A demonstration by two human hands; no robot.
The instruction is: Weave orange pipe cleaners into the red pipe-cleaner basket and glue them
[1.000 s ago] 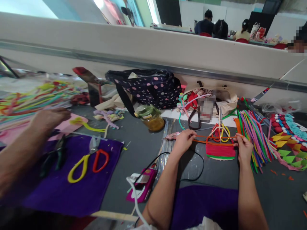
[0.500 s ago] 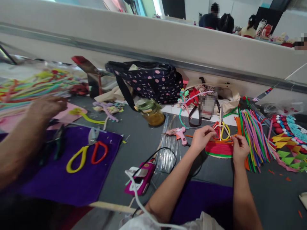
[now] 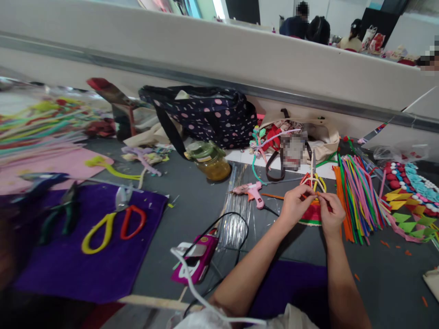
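Both of my hands are close together over a red and green half-round piece (image 3: 311, 215) that looks like a watermelon slice. My left hand (image 3: 295, 208) pinches an orange pipe cleaner (image 3: 274, 196), whose free length sticks out to the left. My right hand (image 3: 331, 214) has its fingertips closed on the pipe cleaner's other part, nearly touching the left fingertips. The exact pinch point is hidden by the fingers. Just behind my hands lie scissors with red and yellow handles (image 3: 321, 183), blades pointing away. A bundle of colourful pipe cleaners (image 3: 361, 201) lies right of my right hand.
A pink glue gun (image 3: 255, 194) with a black cable lies left of my hands. Beyond are a jar (image 3: 209, 162) and a dotted bag (image 3: 209, 116). Pliers (image 3: 63, 212) and larger scissors (image 3: 132, 221) rest on a purple cloth (image 3: 103, 274). Decorated pieces (image 3: 416, 187) lie far right.
My hands have come together from being spread apart along the orange pipe cleaner. Another person's arm at the left has drawn back, uncovering the pliers. The view has shifted slightly.
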